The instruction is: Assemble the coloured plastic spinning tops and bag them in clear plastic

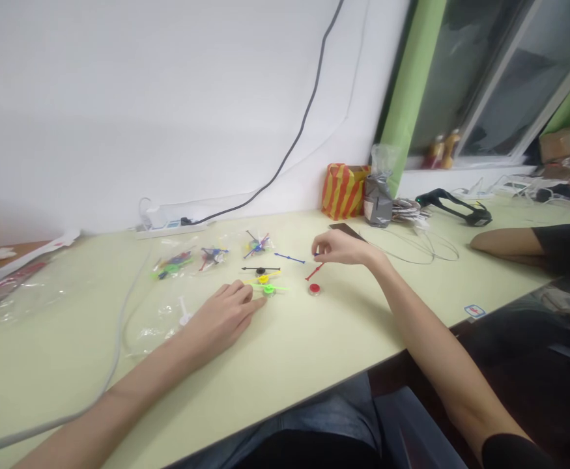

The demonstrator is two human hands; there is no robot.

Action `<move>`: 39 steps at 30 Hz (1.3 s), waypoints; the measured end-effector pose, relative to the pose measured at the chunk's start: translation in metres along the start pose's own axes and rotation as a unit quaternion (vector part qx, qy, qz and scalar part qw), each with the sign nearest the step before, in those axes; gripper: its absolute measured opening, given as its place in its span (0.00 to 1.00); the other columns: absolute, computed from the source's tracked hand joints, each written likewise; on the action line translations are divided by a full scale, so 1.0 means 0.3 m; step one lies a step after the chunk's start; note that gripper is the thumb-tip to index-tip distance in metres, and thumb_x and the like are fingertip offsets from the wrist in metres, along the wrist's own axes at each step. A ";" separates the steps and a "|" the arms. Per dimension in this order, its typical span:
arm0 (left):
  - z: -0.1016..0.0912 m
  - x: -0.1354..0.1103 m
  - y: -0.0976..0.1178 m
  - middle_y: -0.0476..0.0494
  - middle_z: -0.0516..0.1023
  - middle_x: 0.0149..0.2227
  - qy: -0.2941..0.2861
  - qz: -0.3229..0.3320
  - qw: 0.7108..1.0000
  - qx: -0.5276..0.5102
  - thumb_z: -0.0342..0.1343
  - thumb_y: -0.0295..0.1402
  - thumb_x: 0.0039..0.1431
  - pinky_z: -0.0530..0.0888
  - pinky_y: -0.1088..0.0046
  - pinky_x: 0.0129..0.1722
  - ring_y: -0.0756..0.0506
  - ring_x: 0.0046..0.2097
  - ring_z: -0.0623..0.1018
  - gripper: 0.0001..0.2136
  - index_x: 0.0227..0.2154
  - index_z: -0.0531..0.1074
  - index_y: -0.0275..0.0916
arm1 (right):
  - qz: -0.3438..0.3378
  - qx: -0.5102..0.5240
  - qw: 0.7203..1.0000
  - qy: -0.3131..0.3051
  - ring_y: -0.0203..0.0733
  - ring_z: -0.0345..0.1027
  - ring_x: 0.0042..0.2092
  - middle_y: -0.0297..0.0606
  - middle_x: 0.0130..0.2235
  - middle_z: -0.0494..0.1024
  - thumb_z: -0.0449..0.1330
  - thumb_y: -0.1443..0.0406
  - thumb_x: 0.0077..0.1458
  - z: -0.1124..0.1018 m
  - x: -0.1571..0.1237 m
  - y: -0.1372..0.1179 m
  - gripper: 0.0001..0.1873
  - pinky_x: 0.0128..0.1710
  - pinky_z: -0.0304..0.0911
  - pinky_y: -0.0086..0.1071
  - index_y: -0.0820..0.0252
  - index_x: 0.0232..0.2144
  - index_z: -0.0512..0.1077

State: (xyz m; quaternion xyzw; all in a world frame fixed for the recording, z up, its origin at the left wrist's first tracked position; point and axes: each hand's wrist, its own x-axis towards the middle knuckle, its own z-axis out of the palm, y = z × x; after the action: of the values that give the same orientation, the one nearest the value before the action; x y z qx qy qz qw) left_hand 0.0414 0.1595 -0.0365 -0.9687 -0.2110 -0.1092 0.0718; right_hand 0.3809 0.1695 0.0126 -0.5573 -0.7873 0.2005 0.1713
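My left hand (233, 309) lies on the table with its fingers stretched out, the fingertips at the edge of a green disc with a thin bar (269, 290). Just behind it are a yellow disc with a bar (264, 279) and a black one with an arrow-ended bar (260, 270). My right hand (339, 247) is closed in a pinch above the table, and a bit of a small dark blue piece shows at its fingertips. Below it are a red arrow-ended bar (314, 271) and a red disc (314, 289). A blue bar (289, 258) lies to its left.
Clear bags of coloured parts (172, 264) lie behind my left hand. A power strip (167, 225) with a black cable stands by the wall. Farther right are a striped bag (343, 192), a grey bag (378, 198), a black headset-like device (453, 205) and another person's arm (504, 246).
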 end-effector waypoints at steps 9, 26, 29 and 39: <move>0.004 0.008 0.013 0.40 0.69 0.39 -0.011 -0.007 1.000 0.009 0.44 0.22 0.67 0.66 0.61 0.43 0.39 0.44 0.68 0.14 0.48 0.72 0.38 | -0.202 0.108 0.962 -0.147 0.35 0.66 0.32 0.33 0.32 0.75 0.63 0.67 0.59 0.222 0.007 -0.225 0.10 0.32 0.60 0.26 0.62 0.44 0.75; -0.018 0.009 0.017 0.42 0.71 0.36 0.031 0.022 0.998 -0.048 0.43 0.23 0.69 0.66 0.64 0.42 0.42 0.41 0.71 0.13 0.43 0.73 0.37 | -0.043 -0.181 0.976 0.110 0.44 0.69 0.48 0.44 0.46 0.76 0.55 0.65 0.67 0.257 0.179 0.051 0.14 0.43 0.57 0.31 0.56 0.49 0.78; -0.020 0.009 0.009 0.43 0.71 0.35 0.025 0.016 0.999 -0.039 0.43 0.24 0.70 0.66 0.64 0.41 0.42 0.40 0.70 0.12 0.40 0.73 0.37 | -0.048 -0.173 0.977 0.115 0.42 0.69 0.46 0.43 0.44 0.76 0.58 0.66 0.65 0.267 0.192 0.046 0.10 0.41 0.56 0.30 0.56 0.45 0.79; -0.020 0.009 0.033 0.43 0.72 0.35 0.006 0.011 0.999 -0.048 0.43 0.25 0.71 0.68 0.64 0.42 0.42 0.40 0.71 0.12 0.40 0.73 0.37 | -0.030 -0.088 0.986 0.137 0.37 0.67 0.37 0.38 0.37 0.77 0.60 0.71 0.59 0.283 0.187 0.036 0.04 0.35 0.55 0.28 0.61 0.36 0.75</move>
State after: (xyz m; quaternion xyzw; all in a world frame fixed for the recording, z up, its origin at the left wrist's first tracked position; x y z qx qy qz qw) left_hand 0.0470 0.1505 -0.0312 -0.9727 -0.1941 -0.1239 0.0278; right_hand 0.3297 0.2151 -0.0634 -0.5688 -0.7873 0.0469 0.2335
